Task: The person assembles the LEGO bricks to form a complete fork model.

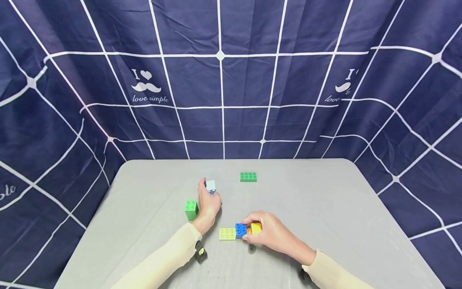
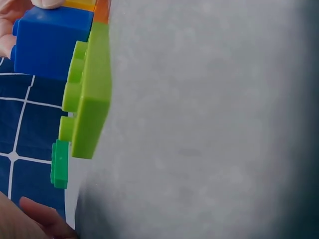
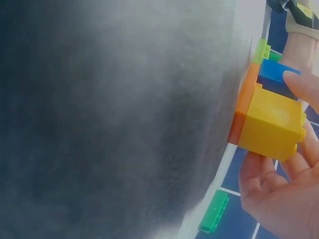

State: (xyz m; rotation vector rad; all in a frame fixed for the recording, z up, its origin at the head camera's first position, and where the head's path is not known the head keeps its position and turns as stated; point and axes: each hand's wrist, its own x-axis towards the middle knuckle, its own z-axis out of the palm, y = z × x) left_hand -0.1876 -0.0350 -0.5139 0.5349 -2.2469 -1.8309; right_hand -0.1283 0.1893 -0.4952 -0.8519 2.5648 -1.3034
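My right hand (image 1: 270, 233) pinches a blue brick (image 1: 241, 229) between thumb and index finger. The brick sits on a row of flat bricks, lime green (image 1: 227, 234) at the left and orange (image 3: 244, 94) at the right. Beside it, a yellow brick (image 3: 273, 122) stands on the orange one, under the right palm. Farther back, my left hand (image 1: 209, 205) grips a small brick with a pale top (image 1: 211, 185) and blue below; the fingers hide part of it. A tall green brick (image 1: 191, 210) stands just left of the left wrist.
A flat dark green brick (image 1: 248, 177) lies near the back edge of the grey table (image 1: 306, 192). A navy curtain (image 1: 249, 80) with white lines surrounds the back and sides. Both wrists wear dark straps.
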